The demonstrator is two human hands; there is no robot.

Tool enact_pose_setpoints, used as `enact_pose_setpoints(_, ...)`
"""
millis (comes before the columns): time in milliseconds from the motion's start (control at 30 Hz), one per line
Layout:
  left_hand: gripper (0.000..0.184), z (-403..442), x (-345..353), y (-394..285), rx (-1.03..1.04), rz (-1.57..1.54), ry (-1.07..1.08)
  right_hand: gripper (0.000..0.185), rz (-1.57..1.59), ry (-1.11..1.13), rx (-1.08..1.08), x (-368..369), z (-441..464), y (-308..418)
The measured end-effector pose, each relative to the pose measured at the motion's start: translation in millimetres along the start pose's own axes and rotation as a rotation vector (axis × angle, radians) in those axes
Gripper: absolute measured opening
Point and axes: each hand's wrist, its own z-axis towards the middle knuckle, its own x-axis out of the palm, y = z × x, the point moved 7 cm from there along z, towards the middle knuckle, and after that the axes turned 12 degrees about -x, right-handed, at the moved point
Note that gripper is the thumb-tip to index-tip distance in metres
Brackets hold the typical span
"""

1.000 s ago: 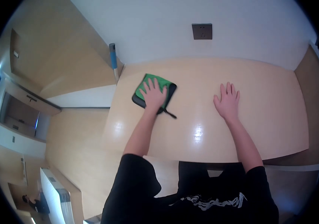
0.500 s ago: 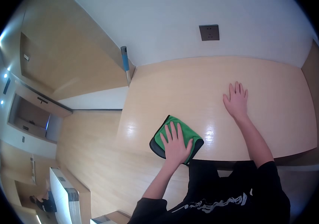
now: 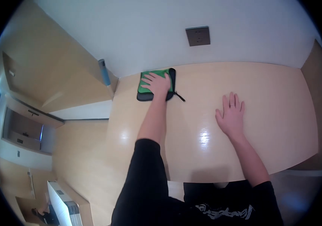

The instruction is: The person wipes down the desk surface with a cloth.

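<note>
My left hand lies flat with its fingers spread on a green cleaning cloth with a dark grey band and black edging. The cloth rests at the far left corner of the light wood tabletop, close to the wall. A black strap-like piece sticks out from the cloth's right side. On the bare wood towards the right, my right hand is palm down with fingers stretched out, holding nothing. A ring shows on one of its fingers.
A dark socket plate is set in the white wall behind the table. At the table's left corner stands a blue-and-grey handle. Further off at lower left, another person is beside a white mattress-like block.
My left hand and the cloth have moved from the table's near left edge to its far left corner. My right hand stays on the tabletop; the view has shifted.
</note>
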Motion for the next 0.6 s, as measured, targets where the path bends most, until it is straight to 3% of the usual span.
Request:
enact_pose_setpoints(100,0.085,26.5,12.8,-23.7,-0.081,0.053,-0.058,0.062,0.018,-0.003,0.0,-2.8,3.4,1.0)
enact_pose_setpoints(267,0.083,-1.5,11.7,-26.3,-0.021,0.016,-0.067,0.061,0.022,-0.043,-0.013,0.0,3.6,1.9)
enact_pose_setpoints(433,0.078,-111.9,4.1,-41.7,0.453,0.013,0.016,0.061,0.036,-0.083,-0.026,3.8,0.8,-0.1)
enact_pose_setpoints(600,0.076,-227.6,-26.1,19.2,0.742,-0.087,0.035,0.061,0.098,-0.051,-0.024,5.9,0.1,-5.9)
